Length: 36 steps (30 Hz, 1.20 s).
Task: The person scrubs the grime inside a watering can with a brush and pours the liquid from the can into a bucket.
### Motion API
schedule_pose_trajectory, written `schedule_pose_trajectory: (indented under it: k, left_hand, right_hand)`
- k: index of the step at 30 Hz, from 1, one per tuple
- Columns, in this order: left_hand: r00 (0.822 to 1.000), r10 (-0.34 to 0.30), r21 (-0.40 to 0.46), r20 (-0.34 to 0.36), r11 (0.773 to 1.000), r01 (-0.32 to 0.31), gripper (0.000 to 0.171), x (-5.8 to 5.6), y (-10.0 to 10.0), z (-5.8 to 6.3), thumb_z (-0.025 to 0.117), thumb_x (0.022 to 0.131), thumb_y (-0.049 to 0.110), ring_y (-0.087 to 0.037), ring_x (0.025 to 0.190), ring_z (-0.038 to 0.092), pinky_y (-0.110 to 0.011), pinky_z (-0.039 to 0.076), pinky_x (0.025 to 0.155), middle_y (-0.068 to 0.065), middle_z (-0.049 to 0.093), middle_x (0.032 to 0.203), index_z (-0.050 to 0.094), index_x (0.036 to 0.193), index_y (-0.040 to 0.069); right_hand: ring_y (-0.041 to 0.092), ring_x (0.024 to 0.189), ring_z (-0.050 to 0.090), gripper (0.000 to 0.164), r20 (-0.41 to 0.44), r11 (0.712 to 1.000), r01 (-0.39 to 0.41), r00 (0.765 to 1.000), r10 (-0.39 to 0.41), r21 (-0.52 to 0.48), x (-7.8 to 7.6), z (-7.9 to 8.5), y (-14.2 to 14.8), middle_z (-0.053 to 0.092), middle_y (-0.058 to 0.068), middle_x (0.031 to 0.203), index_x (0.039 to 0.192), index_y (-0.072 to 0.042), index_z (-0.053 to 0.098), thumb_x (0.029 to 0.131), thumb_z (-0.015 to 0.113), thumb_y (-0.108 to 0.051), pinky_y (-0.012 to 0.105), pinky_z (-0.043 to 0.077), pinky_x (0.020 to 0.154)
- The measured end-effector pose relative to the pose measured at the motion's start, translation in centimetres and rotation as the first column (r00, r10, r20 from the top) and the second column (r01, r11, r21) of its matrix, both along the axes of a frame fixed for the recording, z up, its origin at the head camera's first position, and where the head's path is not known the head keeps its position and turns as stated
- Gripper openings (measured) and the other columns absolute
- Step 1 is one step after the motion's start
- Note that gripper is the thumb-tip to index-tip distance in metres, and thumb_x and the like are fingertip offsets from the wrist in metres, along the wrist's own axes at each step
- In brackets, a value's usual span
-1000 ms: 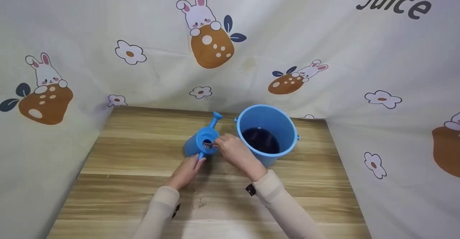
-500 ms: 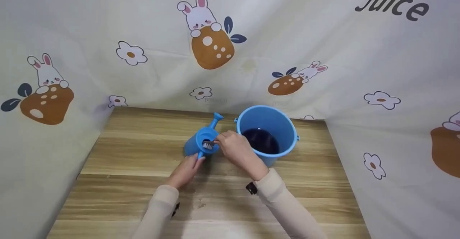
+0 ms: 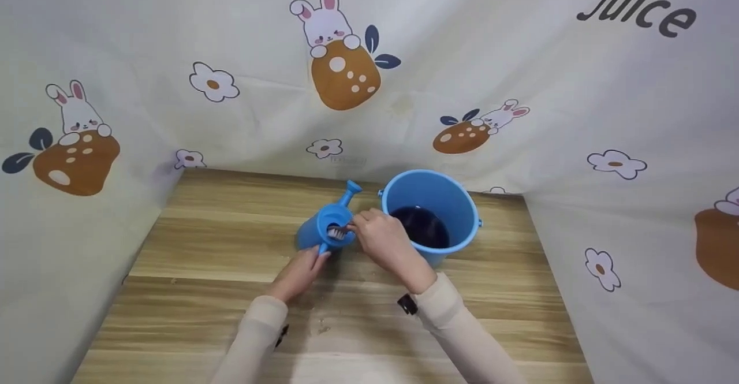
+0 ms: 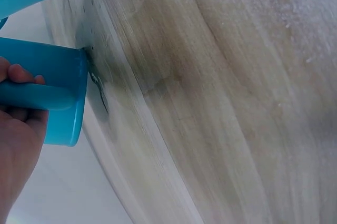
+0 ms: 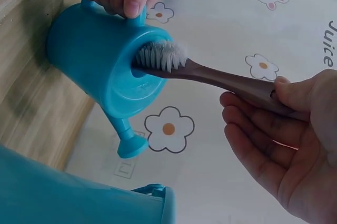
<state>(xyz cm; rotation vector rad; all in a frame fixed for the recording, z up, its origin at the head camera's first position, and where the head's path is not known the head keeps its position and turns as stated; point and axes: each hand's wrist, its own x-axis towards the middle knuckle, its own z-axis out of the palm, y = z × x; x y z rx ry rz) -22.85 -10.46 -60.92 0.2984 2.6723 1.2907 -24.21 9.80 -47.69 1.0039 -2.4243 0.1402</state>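
Observation:
A blue watering can (image 3: 314, 231) stands on the wooden tabletop, its spout pointing away toward the back wall. My left hand (image 3: 297, 274) grips the can's handle (image 4: 39, 96), fingers curled round it in the left wrist view. With thumb and fingers my right hand (image 3: 387, 245) pinches the dark brown handle of a brush (image 5: 226, 80). The white bristles (image 5: 162, 56) sit at the can's top opening, partly inside it. In the head view the right hand hides most of the brush handle.
Close to the right of the can stands a blue bucket (image 3: 430, 185) holding dark liquid (image 3: 421, 226). Small wet spots (image 3: 323, 329) show on the wooden table (image 3: 219, 314). A printed cloth (image 3: 260, 118) walls the back and both sides.
The brush head has come up in the can's opening, so more of its white bristles show. The left hand and the watering can have hardly moved.

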Motion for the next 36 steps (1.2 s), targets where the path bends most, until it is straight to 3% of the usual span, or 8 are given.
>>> schedule_pose_trajectory:
  k: [13, 21, 23, 26, 32, 36]
  left_hand:
    - [0.999, 0.002, 0.004, 0.036, 1.0, -0.002, 0.022, 0.3, 0.6, -0.1, 0.046, 0.107, 0.027, -0.014, 0.071, 0.045, -0.031, 0.041, 0.066, 0.001, 0.044, 0.078, 0.053, 0.094, 0.011]
    - [0.999, -0.009, -0.009, -0.042, 1.0, 0.009, 0.023, 0.4, 1.1, -0.4, 0.048, 0.106, 0.024, -0.013, 0.07, 0.042, -0.03, 0.038, 0.066, 0.002, 0.04, 0.076, 0.051, 0.089, 0.01]
    - [0.999, -0.011, -0.005, -0.034, 1.0, 0.011, 0.023, 0.5, 1.1, -0.5, 0.048, 0.106, 0.025, -0.012, 0.069, 0.042, -0.029, 0.038, 0.065, 0.003, 0.04, 0.075, 0.051, 0.089, 0.01]
    - [1.0, -0.007, 0.004, -0.017, 1.0, 0.007, 0.024, 0.4, 0.9, -0.5, 0.047, 0.107, 0.026, -0.012, 0.069, 0.043, -0.029, 0.038, 0.064, 0.003, 0.041, 0.075, 0.051, 0.089, 0.01]
    - [1.0, 0.028, 0.018, -0.005, 0.999, -0.028, 0.024, -0.2, 0.1, -0.1, 0.047, 0.107, 0.025, -0.014, 0.066, 0.043, -0.03, 0.039, 0.064, 0.001, 0.041, 0.073, 0.051, 0.089, 0.01]
    - [0.999, 0.029, 0.011, 0.026, 1.0, -0.029, 0.026, -0.4, 0.0, 0.1, 0.045, 0.107, 0.026, -0.013, 0.066, 0.043, -0.028, 0.04, 0.064, 0.002, 0.041, 0.073, 0.052, 0.091, 0.008]
  right_hand:
    - [0.017, 0.07, 0.063, 0.017, -0.005, 1.0, -0.002, 1.0, 0.002, -0.029, 0.5, 0.3, 0.9, 0.07, 0.002, 0.081, 0.091, -0.008, 0.069, 0.096, 0.067, -0.024, 0.029, 0.054, 0.06]
    - [0.016, 0.071, 0.063, 0.02, -0.034, 1.0, -0.003, 0.999, 0.002, -0.02, 0.9, 0.2, 1.4, 0.069, 0.002, 0.08, 0.09, -0.008, 0.068, 0.098, 0.064, -0.026, 0.028, 0.055, 0.063]
    - [0.015, 0.071, 0.063, 0.019, -0.042, 0.999, -0.015, 0.999, 0.013, -0.029, 1.0, 0.5, 1.5, 0.069, 0.002, 0.08, 0.09, -0.008, 0.068, 0.097, 0.064, -0.026, 0.027, 0.055, 0.063]
    - [0.017, 0.072, 0.062, 0.016, -0.043, 0.994, -0.032, 0.999, 0.028, -0.101, 1.2, 2.3, 1.8, 0.067, 0.004, 0.079, 0.089, -0.007, 0.064, 0.097, 0.064, -0.022, 0.029, 0.054, 0.063]
    - [0.021, 0.075, 0.061, 0.019, -0.016, 0.955, 0.057, 0.998, -0.064, -0.292, 1.1, 9.0, 2.5, 0.065, 0.006, 0.082, 0.09, -0.008, 0.062, 0.102, 0.056, -0.021, 0.033, 0.053, 0.066]
    - [0.021, 0.078, 0.065, 0.023, 0.073, 0.925, 0.135, 0.991, -0.116, -0.355, 1.1, 10.4, 3.6, 0.068, 0.006, 0.084, 0.092, -0.008, 0.066, 0.105, 0.052, -0.022, 0.035, 0.054, 0.072]
